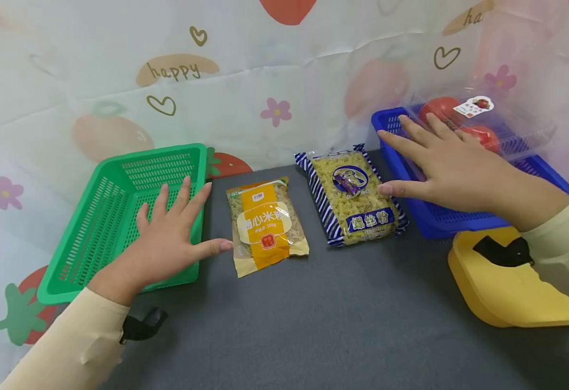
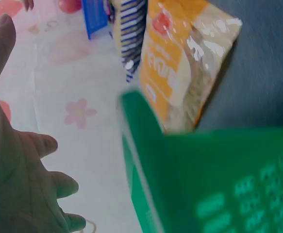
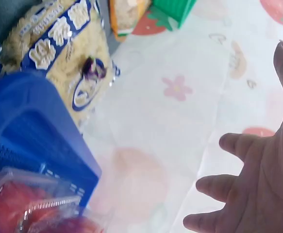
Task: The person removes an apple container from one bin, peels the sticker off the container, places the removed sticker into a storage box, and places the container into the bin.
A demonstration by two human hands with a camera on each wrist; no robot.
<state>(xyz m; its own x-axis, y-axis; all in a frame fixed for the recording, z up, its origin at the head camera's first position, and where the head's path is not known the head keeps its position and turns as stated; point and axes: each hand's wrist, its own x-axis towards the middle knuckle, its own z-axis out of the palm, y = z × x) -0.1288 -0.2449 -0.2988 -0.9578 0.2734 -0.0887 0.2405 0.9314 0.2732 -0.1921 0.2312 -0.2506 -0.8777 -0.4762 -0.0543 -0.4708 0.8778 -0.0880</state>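
Observation:
Fingers spread, my left hand point(image 1: 162, 238) hovers over the right part of a green basket point(image 1: 198, 162) and holds nothing. My right hand point(image 1: 452, 168), also spread and holding nothing, is above a blue basket point(image 1: 420, 222). In that basket a clear plastic box point(image 1: 518, 127) with red tomatoes point(image 1: 481, 136) inside leans toward the back wall; the hand covers part of it. Between the baskets lie two pasta packs: an orange-and-clear bag point(image 1: 265, 222) nearer the left hand, and a blue-striped bag point(image 1: 357, 200) with a small purple wrapped piece point(image 1: 346, 181) on top, near the right thumb.
A yellow container point(image 1: 508, 287) stands at the right, in front of the blue basket and partly under the right sleeve. Behind everything hangs a white printed cloth point(image 1: 245, 92). The dark grey tabletop point(image 1: 303, 325) spreads across the front.

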